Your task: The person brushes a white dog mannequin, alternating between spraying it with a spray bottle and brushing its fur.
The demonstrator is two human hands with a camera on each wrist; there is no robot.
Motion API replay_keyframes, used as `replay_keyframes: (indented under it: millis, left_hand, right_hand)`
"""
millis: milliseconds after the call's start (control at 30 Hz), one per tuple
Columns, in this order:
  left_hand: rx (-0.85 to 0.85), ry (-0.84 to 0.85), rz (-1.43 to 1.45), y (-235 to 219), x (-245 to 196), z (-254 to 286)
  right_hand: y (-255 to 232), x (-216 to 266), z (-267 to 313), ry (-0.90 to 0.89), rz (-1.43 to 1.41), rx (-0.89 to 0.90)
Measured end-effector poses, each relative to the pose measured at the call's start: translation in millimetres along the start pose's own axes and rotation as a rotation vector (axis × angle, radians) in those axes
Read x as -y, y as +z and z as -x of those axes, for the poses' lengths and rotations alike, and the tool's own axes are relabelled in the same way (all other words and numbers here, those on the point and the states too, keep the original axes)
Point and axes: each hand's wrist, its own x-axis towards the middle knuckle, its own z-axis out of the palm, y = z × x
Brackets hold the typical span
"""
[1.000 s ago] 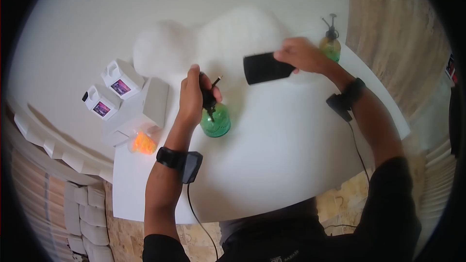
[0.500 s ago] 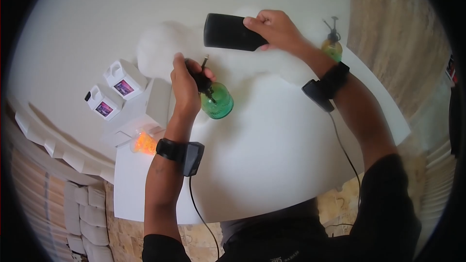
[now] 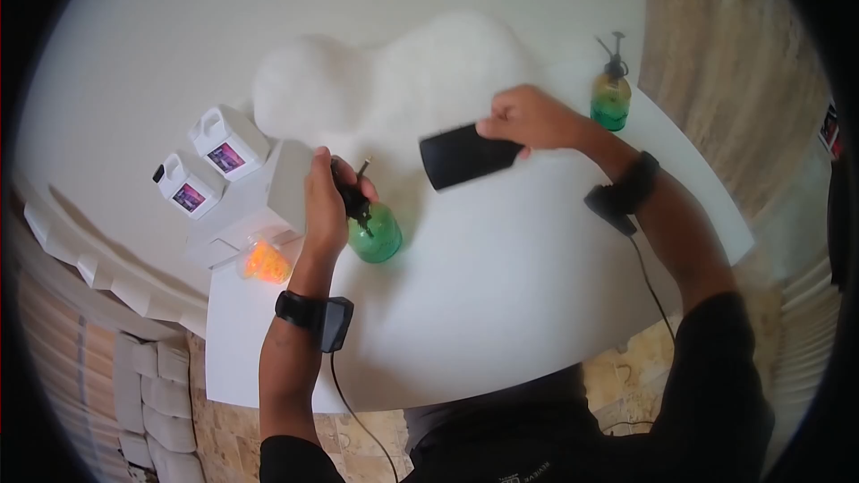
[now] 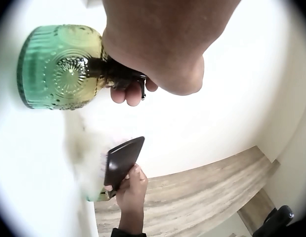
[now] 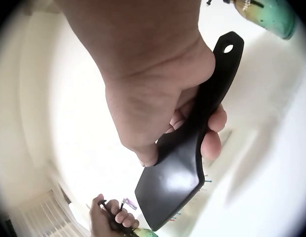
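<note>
My left hand (image 3: pixel 327 207) grips the black sprayer neck of a green glass bottle (image 3: pixel 376 234); in the left wrist view the ribbed bottle (image 4: pixel 59 68) shades from green to yellow. My right hand (image 3: pixel 537 118) holds a black paddle brush (image 3: pixel 467 157) by its handle, thumb on its back. Pins show along the underside of the brush (image 5: pixel 170 190) in the right wrist view. Beyond both hands lies a fluffy white mass (image 3: pixel 447 63) with a rounded lobe (image 3: pixel 309 89) at its left. The brush is nearer to me than the mass in the head view.
Two white jugs (image 3: pixel 228 145) with purple labels stand at the left by a white box (image 3: pixel 282 188). A clear cup of orange pieces (image 3: pixel 266 261) is in front of the box. Another sprayer bottle (image 3: pixel 610 100) stands at the table's (image 3: pixel 501 304) right edge.
The right hand swung the brush up and left over the white mass, then back down toward me. The left hand and its bottle rose slightly, then shifted down and left.
</note>
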Motion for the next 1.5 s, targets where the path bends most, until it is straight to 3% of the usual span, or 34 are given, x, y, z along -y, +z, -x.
replay_keyframes:
  millis: [200, 333, 467, 600, 733, 767, 933, 1033, 1133, 1300, 1500]
  left_hand:
    - [-0.107, 0.077, 0.183, 15.2, -31.7, -21.3]
    - [-0.111, 0.103, 0.148, 13.1, -30.7, -28.6]
    - [-0.048, 0.041, 0.143, -3.9, -10.9, -13.1]
    - [0.004, -0.021, 0.038, -19.1, 2.2, 7.5]
    - [0.013, -0.041, 0.024, -29.6, 5.5, 11.0]
    - [0.015, -0.027, 0.025, -30.6, 3.3, 9.1]
    - [-0.028, 0.024, 0.085, -20.5, -17.5, -4.4]
    - [-0.109, 0.026, 0.228, -14.8, -34.0, -7.3]
    - [-0.116, 0.009, 0.260, -23.3, -37.5, -6.3]
    - [-0.104, -0.051, 0.233, -42.9, -43.8, 7.9]
    - [-0.116, -0.034, 0.197, -53.5, -52.5, 11.3]
  right_hand:
    - [-6.3, 51.5, -52.2, -0.126, -0.412, -0.343]
    - [3.2, 57.9, -66.6, -0.084, -0.454, -0.379]
    - [18.3, 38.8, -45.8, -0.024, -0.264, -0.283]
    - [27.3, 9.3, -22.9, -0.005, -0.027, -0.077]
    - [16.1, 28.3, -10.7, 0.044, 0.115, 0.105]
    - [14.9, 32.0, -15.1, 0.042, 0.116, 0.106]
    - [19.3, 68.6, -55.8, -0.114, -0.255, -0.250]
    - [26.9, 78.2, -71.8, -0.109, -0.342, -0.335]
    - [36.5, 74.8, -65.2, -0.043, -0.290, -0.291]
    - [55.8, 19.7, -31.5, 0.003, -0.069, -0.087]
    - [52.8, 20.2, -4.4, 0.100, 0.029, 0.085]
